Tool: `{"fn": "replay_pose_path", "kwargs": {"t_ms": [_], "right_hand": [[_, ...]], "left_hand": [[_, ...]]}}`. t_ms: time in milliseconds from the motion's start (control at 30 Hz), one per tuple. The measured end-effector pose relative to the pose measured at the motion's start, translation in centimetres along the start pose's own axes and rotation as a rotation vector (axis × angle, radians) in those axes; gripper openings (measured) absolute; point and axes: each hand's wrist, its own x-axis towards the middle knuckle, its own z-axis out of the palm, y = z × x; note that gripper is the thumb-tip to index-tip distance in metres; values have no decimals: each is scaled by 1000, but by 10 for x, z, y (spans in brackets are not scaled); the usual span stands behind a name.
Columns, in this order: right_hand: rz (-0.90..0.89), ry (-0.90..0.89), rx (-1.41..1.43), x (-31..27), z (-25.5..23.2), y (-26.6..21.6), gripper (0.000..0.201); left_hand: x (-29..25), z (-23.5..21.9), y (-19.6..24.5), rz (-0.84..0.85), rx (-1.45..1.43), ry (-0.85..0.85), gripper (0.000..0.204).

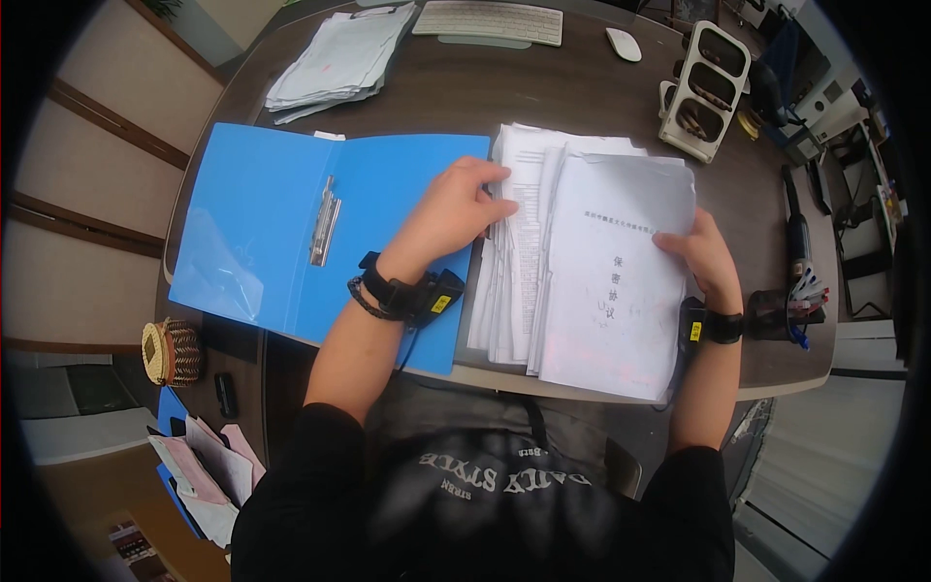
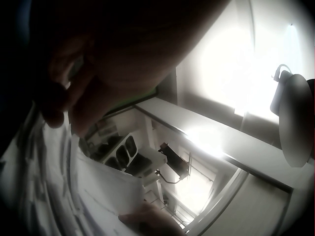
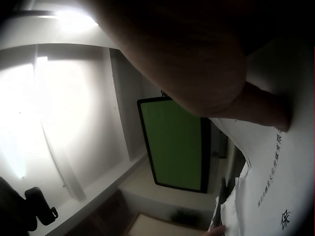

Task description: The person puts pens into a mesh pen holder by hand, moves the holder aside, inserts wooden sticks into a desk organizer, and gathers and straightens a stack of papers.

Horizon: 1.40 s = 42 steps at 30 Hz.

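A thick stack of papers (image 1: pixel 524 242) stands on the desk, with a printed cover sheet (image 1: pixel 611 291) on its right part. My left hand (image 1: pixel 451 209) touches the stack's left edge with thumb and fingers. My right hand (image 1: pixel 706 254) holds the cover sheet's right edge, thumb on top and fingers hidden beneath. The right wrist view shows that thumb on the printed sheet (image 3: pixel 266 172). Left of the stack lies an opened blue folder (image 1: pixel 262 223) with a metal clip (image 1: pixel 326 228), under my left forearm.
Another paper pile (image 1: pixel 339 58), a keyboard (image 1: pixel 488 21) and a mouse (image 1: pixel 624 45) are at the back. A white rack (image 1: pixel 705 92) and a pen holder (image 1: pixel 776 315) stand at the right. A woven basket (image 1: pixel 173 351) is at the lower left.
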Motion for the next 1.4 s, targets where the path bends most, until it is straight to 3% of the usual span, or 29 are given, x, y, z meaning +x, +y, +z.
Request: {"fn": "replay_pose_path", "kwargs": {"t_ms": [133, 300, 467, 633, 733, 800, 833, 900, 1000, 1400], "right_hand": [[17, 7, -18, 0, -3, 1, 40], [19, 16, 78, -2, -12, -1, 39], [-22, -10, 330, -10, -13, -12, 38], [12, -47, 318, -8, -14, -10, 39], [14, -72, 306, -5, -14, -8, 38], [9, -78, 297, -3, -14, -4, 37], [12, -80, 279, -2, -15, -2, 37], [16, -82, 261, -1, -14, 0, 36], [22, -36, 202, 1, -11, 4, 35], [11, -9, 77, 5, -7, 10, 38]], "left_hand": [[2, 0, -6, 119, 102, 39, 40], [1, -2, 3, 203, -16, 128, 34], [0, 1, 10, 94, -219, 178, 21], [3, 4, 6, 121, -248, 210, 19], [4, 4, 3, 161, -140, 263, 22], [1, 1, 3, 175, 98, 293, 26], [0, 0, 5, 175, 97, 292, 26], [-1, -2, 9, 6, 15, 146, 31], [-4, -2, 14, -51, 34, 93, 31], [-2, 1, 7, 22, 118, 73, 39]]}}
